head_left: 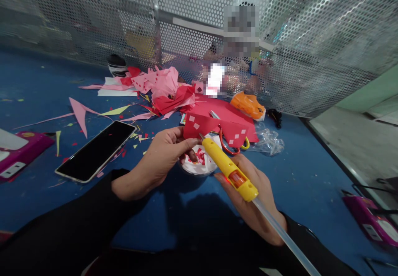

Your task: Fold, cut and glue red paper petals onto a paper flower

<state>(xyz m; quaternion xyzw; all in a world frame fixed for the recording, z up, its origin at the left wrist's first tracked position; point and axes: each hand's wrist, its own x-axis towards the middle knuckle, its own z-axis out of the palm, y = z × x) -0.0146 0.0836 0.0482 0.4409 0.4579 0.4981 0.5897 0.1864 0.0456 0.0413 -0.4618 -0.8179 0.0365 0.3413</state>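
Note:
My left hand (166, 151) pinches the left end of a cut red paper piece (211, 127) dotted with small pale pink squares. In my right hand (258, 193) is a yellow hot glue gun (226, 166), a clear glue stick trailing from its back. Its nozzle points at the red paper's lower edge, near my left thumb; whether it touches, I cannot tell. Just below sits a small bowl (199, 170) lined with white and holding red and pink paper bits. Scissors (228, 145) with red and yellow handles lie behind, partly covered by the red paper.
A dark-screened phone (98, 149) lies at left among paper scraps. Purple power strips (23, 151) stand at both sides. Crumpled pink paper (160, 83), an orange packet (248, 105) and clear plastic (269, 141) lie farther back. A perforated metal screen (189, 48) bounds the blue table.

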